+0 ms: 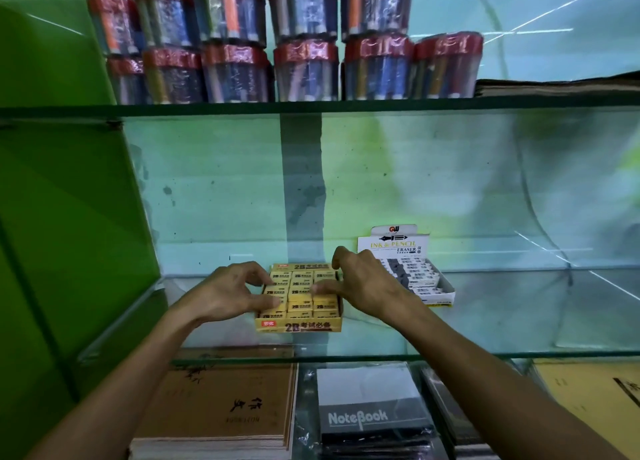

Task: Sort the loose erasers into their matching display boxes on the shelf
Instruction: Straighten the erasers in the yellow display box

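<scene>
Wrapped pen packs above; notebooks below the glass shelf

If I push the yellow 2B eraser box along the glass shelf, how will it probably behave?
The yellow box is low and wide, so it will probably slide, not tip. The glass shelf looks smooth, so it may move easily. It is open on top and packed with erasers, so likely somewhat heavy for its size.
</scene>
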The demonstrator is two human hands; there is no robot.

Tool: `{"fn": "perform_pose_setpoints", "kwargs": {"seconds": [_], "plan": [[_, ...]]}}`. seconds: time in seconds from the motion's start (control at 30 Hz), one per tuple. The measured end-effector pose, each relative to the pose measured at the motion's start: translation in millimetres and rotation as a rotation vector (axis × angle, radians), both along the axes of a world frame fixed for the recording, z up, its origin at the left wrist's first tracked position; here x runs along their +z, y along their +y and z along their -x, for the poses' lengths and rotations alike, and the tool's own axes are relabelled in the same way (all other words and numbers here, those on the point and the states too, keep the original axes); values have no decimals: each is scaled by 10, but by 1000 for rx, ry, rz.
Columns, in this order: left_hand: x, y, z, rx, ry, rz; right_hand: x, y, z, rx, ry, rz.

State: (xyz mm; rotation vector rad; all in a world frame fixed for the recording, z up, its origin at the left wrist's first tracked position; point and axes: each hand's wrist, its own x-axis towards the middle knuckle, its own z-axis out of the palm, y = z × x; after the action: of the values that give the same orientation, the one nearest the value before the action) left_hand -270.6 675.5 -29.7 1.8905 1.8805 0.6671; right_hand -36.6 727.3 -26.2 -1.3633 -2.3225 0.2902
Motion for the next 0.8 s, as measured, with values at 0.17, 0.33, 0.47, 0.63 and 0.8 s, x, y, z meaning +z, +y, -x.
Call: {"fn": "perform_pose_setpoints", "kwargs": {"seconds": [0.17,0.33,0.47,0.63,0.8], "plan": [[129,-26,-403,94,-106,-234,77,39,-638,-53,228,-135],[117,83,-958,8,-368,-188,-7,294,-1427,-252,374,-34],[70,301,-1338,1,-412,-78,-203,485,-1756,-281,539,156],[-15,541,-1569,1,-198,26,-254,498,-1702,-170,632,339],[-50,675,-1568,-5,-221,73,-254,499,-1547,-105,471,280]]}}
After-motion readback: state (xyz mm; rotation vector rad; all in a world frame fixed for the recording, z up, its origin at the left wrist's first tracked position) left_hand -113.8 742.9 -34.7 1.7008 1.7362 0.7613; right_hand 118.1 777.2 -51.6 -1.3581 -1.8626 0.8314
